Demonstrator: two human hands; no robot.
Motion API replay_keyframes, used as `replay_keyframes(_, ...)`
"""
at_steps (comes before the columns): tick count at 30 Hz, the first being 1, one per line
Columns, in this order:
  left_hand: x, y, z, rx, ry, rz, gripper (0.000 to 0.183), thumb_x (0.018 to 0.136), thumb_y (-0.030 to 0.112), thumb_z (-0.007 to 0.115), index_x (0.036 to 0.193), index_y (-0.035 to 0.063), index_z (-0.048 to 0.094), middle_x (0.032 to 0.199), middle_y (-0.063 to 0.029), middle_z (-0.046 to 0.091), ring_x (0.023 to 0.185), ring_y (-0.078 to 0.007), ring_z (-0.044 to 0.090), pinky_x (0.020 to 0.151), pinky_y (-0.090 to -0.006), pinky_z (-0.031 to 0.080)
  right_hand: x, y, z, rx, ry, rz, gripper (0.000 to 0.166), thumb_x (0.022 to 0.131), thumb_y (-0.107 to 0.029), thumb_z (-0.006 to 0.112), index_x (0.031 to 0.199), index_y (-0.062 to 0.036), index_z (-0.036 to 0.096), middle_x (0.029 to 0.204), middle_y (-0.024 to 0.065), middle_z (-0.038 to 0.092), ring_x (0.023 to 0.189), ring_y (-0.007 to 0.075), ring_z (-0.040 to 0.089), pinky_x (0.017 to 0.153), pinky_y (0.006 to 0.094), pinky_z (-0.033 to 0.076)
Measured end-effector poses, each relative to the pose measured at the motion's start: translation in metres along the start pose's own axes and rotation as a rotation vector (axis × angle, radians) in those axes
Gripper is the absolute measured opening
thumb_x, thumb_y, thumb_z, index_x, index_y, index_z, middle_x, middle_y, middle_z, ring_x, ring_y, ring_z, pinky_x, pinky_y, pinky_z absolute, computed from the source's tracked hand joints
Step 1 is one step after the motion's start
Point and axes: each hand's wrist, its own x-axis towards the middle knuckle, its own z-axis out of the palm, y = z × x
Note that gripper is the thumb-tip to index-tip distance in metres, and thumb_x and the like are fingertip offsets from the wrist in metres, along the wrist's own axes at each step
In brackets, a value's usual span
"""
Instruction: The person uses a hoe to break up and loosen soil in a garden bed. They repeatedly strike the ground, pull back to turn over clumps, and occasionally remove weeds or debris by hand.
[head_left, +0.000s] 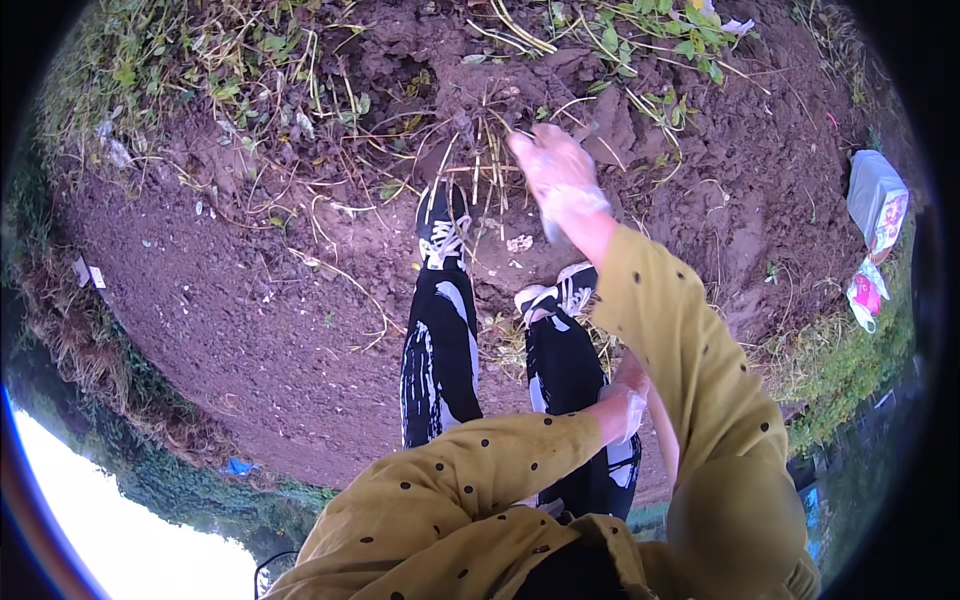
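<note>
My right hand (559, 169), in a thin clear plastic glove, reaches down to a clump of bare plant stalks (491, 157) rooted in reddish-brown soil. Its fingertips are beside a stalk, but blur hides whether they grip it. A blurred grey shape (553, 229) shows just below that wrist. My left hand (630, 390), also in a clear glove, is by my right knee, mostly hidden behind my right sleeve; what it holds is out of sight. My black shoe with white laces (444, 225) stands close to the stalks.
Leafy vines (247, 67) lie across the far left soil, and more green vines (660, 34) at the far right. A pale bag (874, 195) and a plastic bag with pink contents (868, 294) sit at right. Small white pieces (90, 274) lie at left, near dry grass (82, 322).
</note>
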Motion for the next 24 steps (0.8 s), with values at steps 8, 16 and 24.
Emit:
replay_keyframes(8,-0.032,0.015,0.003,-0.106,0.056,-0.105,0.018,0.087,0.016,0.058,0.1,0.0082,0.048,0.072,-0.0039,0.052,0.057,-0.0137,0.052,0.051,-0.0268,0.044,0.078,-0.067,0.09,0.017,-0.284,0.567,0.056,0.076,-0.043,0.062,0.117,-0.0072,0.047,0.11,0.0195,0.056,0.101,0.0278,0.056,0.088,0.035,0.043)
replay_keyframes(16,-0.034,0.007,0.012,-0.142,0.033,-0.134,0.019,0.086,0.012,0.059,0.1,0.0085,0.047,0.072,-0.0024,0.051,0.059,-0.0115,0.051,0.052,-0.0254,0.044,0.108,0.015,0.092,0.246,-0.271,0.091,0.026,0.082,-0.027,0.058,0.077,-0.003,0.066,0.079,0.0125,0.065,0.074,0.0203,0.059,0.07,0.0326,0.046)
replay_keyframes(24,-0.048,0.062,0.038,-0.147,0.101,-0.111,0.023,0.083,0.014,0.064,0.098,0.0079,0.047,0.075,-0.003,0.053,0.064,-0.015,0.054,0.061,-0.0292,0.047,0.016,0.036,-0.018,0.348,-0.353,-0.51,0.072,0.077,-0.004,0.064,0.137,-0.0001,0.026,0.119,0.0144,0.054,0.093,0.0238,0.06,0.088,0.0371,0.047)
